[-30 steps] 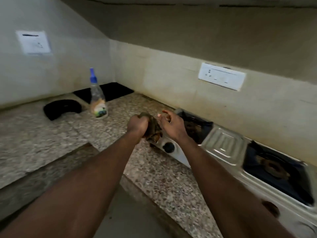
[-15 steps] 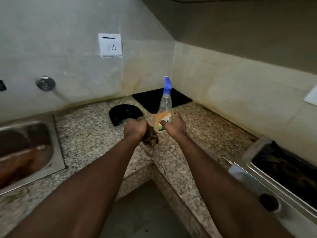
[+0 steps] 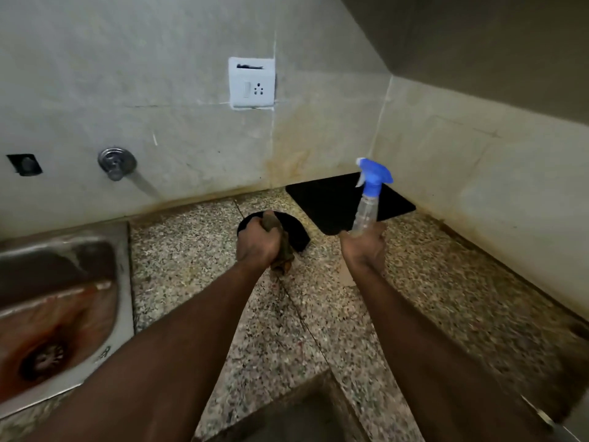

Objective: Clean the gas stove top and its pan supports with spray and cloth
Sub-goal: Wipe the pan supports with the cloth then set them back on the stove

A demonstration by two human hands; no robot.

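My right hand (image 3: 363,245) grips the lower body of a clear spray bottle (image 3: 366,208) with a blue trigger head, held upright and lifted above the granite counter (image 3: 318,314). A bunched brown cloth (image 3: 280,247) sticks out above and below my left hand (image 3: 258,242), whose fist holds it over the counter. Behind the left hand lies a black ring-shaped pan support (image 3: 296,232). A flat black square piece (image 3: 331,199) sits in the corner behind the bottle. The stove itself is out of view apart from a blurred metal corner at the bottom right.
A steel sink (image 3: 60,301) with rust stains is set into the counter at the left. A tap (image 3: 116,162) and a white socket (image 3: 251,82) are on the back wall. The counter's inner corner edge drops off near the bottom centre.
The view has swung left from the stove to the corner and sink. My right hand took the spray bottle and lifted it off the counter. The left hand kept the cloth.
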